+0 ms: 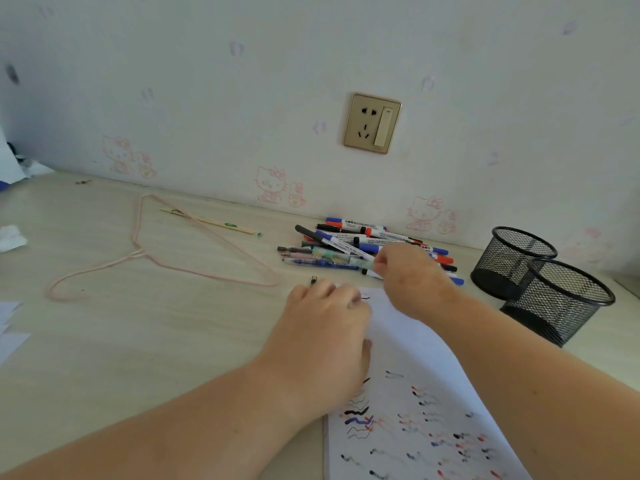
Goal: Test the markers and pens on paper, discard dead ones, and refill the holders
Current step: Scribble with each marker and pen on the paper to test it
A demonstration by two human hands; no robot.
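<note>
Head view: left hand (323, 327) curls around a thin pen (313, 280) at frame centre, over the paper (408, 344). Right hand (405, 275) pinches a marker (369, 271) at the pile (349, 244).

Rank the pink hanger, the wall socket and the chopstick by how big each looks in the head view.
1. Pink hanger, clearly largest.
2. Chopstick, long but very thin.
3. Wall socket: shorter but wider than the chopstick, so their order is unsure.

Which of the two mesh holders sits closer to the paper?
The front mesh holder, the one nearer the camera. The rear mesh holder stands behind it, closer to the wall and the marker pile.
</note>
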